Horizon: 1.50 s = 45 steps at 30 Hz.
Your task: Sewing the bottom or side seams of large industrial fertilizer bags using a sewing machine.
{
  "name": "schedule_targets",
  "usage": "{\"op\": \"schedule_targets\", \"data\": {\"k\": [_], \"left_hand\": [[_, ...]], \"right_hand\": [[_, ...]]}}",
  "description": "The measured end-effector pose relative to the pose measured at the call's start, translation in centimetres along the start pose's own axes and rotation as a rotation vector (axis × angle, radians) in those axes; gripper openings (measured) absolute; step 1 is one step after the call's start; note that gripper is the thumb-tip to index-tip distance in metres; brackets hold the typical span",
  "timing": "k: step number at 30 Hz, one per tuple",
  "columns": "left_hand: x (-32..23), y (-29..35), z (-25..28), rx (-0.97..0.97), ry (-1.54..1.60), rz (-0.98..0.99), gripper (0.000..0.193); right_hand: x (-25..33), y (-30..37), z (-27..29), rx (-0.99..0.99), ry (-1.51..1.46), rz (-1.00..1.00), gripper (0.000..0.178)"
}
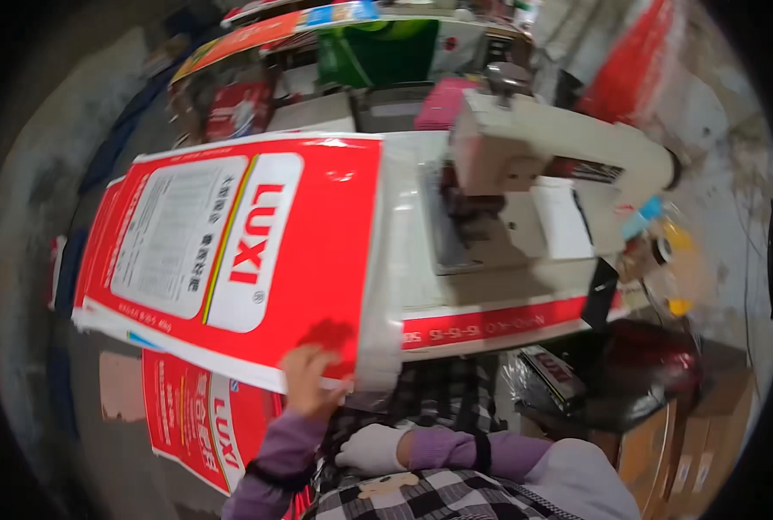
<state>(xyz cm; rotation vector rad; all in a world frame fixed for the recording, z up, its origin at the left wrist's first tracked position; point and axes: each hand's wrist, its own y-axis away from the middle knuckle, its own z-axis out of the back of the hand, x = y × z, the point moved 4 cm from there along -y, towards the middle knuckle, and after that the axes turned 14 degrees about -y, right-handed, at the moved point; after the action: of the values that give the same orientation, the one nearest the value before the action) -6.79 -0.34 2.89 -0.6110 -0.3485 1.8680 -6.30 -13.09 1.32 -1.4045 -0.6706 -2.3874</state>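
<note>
A large red and white printed sack (334,225) lies flat on top of a stack, its right edge on the sewing machine table. My bare left hand (308,379) is closed on its near right corner, fingers on top. A pale glove covers my right hand (371,449), which is low in front of my checked apron (438,494). Its fingers look curled; whether anything is in them is hidden. Beyond the sack's right edge stands a cream sewing machine (499,147), its needle area apart from the sack.
Another red sack (191,403) hangs or lies lower left. A dark stool seat (638,364) and cardboard boxes (698,433) are at the lower right. A white paper (564,221) lies under the machine's arm. A red plastic bundle (633,69) is against the wall.
</note>
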Motion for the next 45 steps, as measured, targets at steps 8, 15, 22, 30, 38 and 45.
{"op": "schedule_targets", "data": {"k": [8,15,22,30,38,45], "left_hand": [[1.3,-4.4,-11.7,0.562,-0.039,-0.223,0.041],[-2.3,-5.2,-10.2,0.456,-0.27,-0.159,0.032],[0.6,-5.8,-9.1,0.605,0.56,0.205,0.008],[-0.4,-7.4,-3.6,0.212,0.467,0.085,0.009],[3.0,-5.5,-0.2,0.012,0.907,0.529,0.009],[3.0,-3.6,-6.9,0.098,1.365,0.775,0.024]], "right_hand": [[-3.1,11.4,5.9,-0.666,-0.5,-0.084,0.026],[-7.5,13.6,10.5,-1.269,-0.503,-0.12,0.025],[-11.9,12.4,10.4,-1.389,-0.513,-0.228,0.04],[-10.0,5.2,12.4,-1.497,-0.425,-0.092,0.045],[-3.4,7.9,14.2,-1.517,0.238,-0.103,0.037],[-3.3,1.6,12.7,-1.355,-0.534,0.123,0.022]]}}
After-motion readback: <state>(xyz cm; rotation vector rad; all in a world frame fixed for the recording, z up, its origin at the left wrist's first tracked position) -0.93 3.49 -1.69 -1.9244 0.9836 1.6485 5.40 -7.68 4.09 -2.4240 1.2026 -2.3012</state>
